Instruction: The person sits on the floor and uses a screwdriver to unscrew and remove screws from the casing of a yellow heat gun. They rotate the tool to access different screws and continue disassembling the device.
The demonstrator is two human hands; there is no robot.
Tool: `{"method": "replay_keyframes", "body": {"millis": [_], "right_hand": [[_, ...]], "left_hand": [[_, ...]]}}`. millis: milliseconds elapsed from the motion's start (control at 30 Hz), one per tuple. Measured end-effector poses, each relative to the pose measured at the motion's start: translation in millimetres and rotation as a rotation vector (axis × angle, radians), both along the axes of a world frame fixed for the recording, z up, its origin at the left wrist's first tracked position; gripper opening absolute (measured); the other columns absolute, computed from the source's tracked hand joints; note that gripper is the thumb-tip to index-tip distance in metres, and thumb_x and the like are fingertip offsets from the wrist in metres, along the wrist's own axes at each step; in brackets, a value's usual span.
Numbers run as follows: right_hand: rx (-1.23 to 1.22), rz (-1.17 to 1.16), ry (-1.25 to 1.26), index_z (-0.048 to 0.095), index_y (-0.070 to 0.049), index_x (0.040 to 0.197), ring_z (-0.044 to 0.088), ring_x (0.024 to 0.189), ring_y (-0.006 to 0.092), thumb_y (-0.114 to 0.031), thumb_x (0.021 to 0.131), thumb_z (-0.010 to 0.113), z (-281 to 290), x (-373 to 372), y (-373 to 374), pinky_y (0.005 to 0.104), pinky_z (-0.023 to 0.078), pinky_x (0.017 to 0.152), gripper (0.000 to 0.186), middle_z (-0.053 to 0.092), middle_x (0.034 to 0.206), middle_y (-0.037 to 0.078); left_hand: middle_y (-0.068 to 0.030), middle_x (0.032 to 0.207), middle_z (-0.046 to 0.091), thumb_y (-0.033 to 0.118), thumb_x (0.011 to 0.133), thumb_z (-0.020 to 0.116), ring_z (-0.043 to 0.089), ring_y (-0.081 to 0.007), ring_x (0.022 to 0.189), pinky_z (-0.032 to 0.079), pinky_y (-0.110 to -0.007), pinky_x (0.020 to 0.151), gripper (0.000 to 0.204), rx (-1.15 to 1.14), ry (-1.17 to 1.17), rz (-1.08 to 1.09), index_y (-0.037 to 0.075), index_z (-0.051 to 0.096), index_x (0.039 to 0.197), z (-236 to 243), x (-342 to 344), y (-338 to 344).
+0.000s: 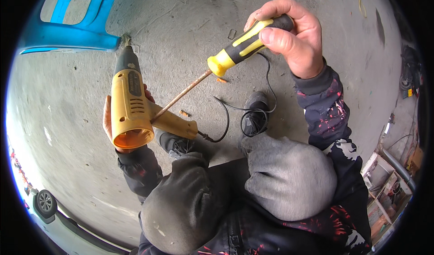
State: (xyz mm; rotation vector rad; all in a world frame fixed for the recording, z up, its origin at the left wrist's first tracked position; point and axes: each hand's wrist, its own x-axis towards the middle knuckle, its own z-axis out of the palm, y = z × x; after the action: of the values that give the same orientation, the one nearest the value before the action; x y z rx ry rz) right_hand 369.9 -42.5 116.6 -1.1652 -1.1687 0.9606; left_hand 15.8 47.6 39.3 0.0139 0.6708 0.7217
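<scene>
A yellow heat gun [128, 102] with a dark nozzle is held up on the left, its round, open rear end turned toward me. My left hand [108, 119] is wrapped round the heat gun's body from beneath; most of its fingers are hidden. My right hand [296, 40] grips a screwdriver [246, 42] by its yellow and black handle, between thumb and fingers. The screwdriver's rusty shaft slants down to the left, and its tip meets the heat gun near where the handle joins the body. A black cord [227, 119] runs from the handle's end.
A blue plastic stool [68, 36] lies at the upper left. The cord loops over the concrete floor [181, 38] by my shoe [256, 115]. Small orange bits lie nearby. A compartmented box [379, 173] stands at the lower right, and a car [68, 230] at the lower left.
</scene>
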Motion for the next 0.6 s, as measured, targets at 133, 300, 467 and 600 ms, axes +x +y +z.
{"method": "replay_keyframes", "body": {"millis": [133, 300, 467, 600], "right_hand": [[0.115, -0.003, -0.105, 0.062, 0.001, 0.098, 0.058, 0.072, 0.0045, -0.002, 0.082, 0.066, -4.9, -8.2, -6.8, 0.0194, 0.048, 0.063, 0.017, 0.063, 0.081, 0.003], [0.025, -0.071, -0.023, 0.061, 0.0, 0.096, 0.051, 0.063, 0.0024, -0.003, 0.081, 0.062, -3.5, -12.2, -5.8, 0.0176, 0.041, 0.055, 0.015, 0.064, 0.083, 0.005], [-0.176, -0.242, 0.121, 0.057, -0.002, 0.107, 0.044, 0.058, 0.0025, -0.011, 0.084, 0.06, -8.0, -16.9, 3.0, 0.0173, 0.037, 0.051, 0.025, 0.067, 0.094, 0.011], [-0.122, -0.229, 0.027, 0.055, -0.002, 0.107, 0.043, 0.06, 0.0039, -0.011, 0.084, 0.057, 1.3, -23.6, 1.3, 0.0173, 0.036, 0.052, 0.026, 0.066, 0.096, 0.012]], "left_hand": [[-0.0323, 0.121, 0.053, 0.04, 0.092, 0.052, 0.057, -0.0411, 0.106, 0.047, -0.052, 0.095, 0.066, 0.039, 0.029, -0.039, -0.006, 0.04, 0.137, 2.6, -0.4, 1.3], [-0.0345, 0.125, 0.05, 0.045, 0.094, 0.042, 0.058, -0.042, 0.105, 0.048, -0.051, 0.092, 0.067, 0.128, 0.325, 0.02, -0.007, 0.041, 0.137, -2.1, -2.5, 1.8], [-0.0263, 0.114, 0.059, 0.034, 0.096, 0.048, 0.06, -0.0421, 0.1, 0.051, -0.054, 0.09, 0.05, -0.119, -0.085, 0.045, -0.004, 0.047, 0.129, -3.8, 3.3, 1.0], [-0.0292, 0.115, 0.057, 0.037, 0.093, 0.051, 0.06, -0.0429, 0.101, 0.051, -0.055, 0.089, 0.056, -0.079, -0.113, 0.027, -0.005, 0.046, 0.129, 0.6, -1.5, 5.0]]}}
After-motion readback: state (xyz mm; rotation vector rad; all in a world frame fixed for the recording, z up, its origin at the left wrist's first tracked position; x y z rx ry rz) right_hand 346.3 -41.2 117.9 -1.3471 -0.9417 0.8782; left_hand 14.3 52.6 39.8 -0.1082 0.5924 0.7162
